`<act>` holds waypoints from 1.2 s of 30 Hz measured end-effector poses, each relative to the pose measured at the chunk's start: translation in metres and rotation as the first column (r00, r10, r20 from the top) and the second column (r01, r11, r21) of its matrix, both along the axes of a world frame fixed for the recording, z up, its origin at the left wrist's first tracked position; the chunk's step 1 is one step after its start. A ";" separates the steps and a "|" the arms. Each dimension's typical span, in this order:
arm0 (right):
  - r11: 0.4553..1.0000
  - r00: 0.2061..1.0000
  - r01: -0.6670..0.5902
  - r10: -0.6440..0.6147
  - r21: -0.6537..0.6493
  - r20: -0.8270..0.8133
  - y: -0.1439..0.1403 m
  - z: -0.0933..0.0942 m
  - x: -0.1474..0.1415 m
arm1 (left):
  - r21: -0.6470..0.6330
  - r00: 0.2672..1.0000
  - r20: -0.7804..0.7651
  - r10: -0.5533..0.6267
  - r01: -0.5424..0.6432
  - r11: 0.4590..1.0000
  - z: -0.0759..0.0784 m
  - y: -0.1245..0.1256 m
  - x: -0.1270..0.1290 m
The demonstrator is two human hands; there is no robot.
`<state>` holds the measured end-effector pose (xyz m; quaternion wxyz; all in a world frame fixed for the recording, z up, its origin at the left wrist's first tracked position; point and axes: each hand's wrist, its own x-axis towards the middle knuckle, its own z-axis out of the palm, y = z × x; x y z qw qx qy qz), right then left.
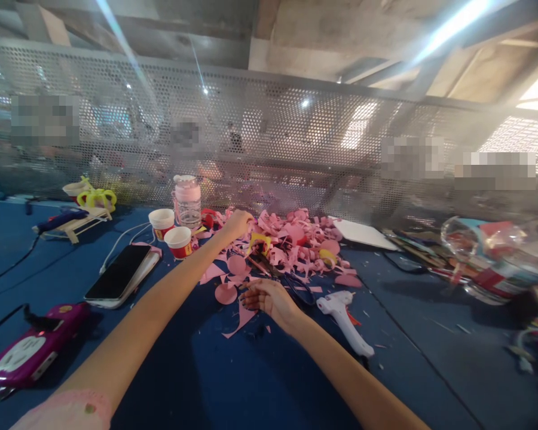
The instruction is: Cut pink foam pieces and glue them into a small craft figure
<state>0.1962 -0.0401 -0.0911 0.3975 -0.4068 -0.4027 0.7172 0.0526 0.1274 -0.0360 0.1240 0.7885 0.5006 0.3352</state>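
My left hand (238,224) reaches to the far side of a heap of pink paper scraps (291,236). Its fingers look curled together, and whatever they hold is hidden. Nearer to me, my right hand (271,301) hovers by the front of the heap, palm partly turned up, fingers loosely spread and nothing visible in them. Just left of its fingertips lies a pink paper circle (225,293). A pair of dark-handled scissors (300,289) rests beyond the right hand, partly covered by scraps.
A white glue gun (347,322) lies at the right. Two paper cups (178,242), a pink-lidded bottle (187,200), a phone (119,273) and a purple power strip (36,346) stand at the left. A perforated metal panel (287,137) closes the back; a plastic container (497,275) sits far right.
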 end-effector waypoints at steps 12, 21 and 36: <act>1.000 0.999 -0.015 0.015 -0.012 0.036 0.001 0.001 -0.003 | 0.135 0.906 0.389 -0.165 0.121 0.983 0.038 -0.016 0.005; 1.000 1.000 -0.009 0.009 -0.018 0.021 0.003 -0.001 -0.001 | -0.136 1.000 0.015 0.024 -0.022 0.990 -0.003 -0.009 0.020; 1.000 1.000 -0.017 0.017 -0.005 0.003 0.005 -0.004 0.000 | -0.277 0.967 0.144 -0.210 0.243 0.929 -0.031 0.022 0.008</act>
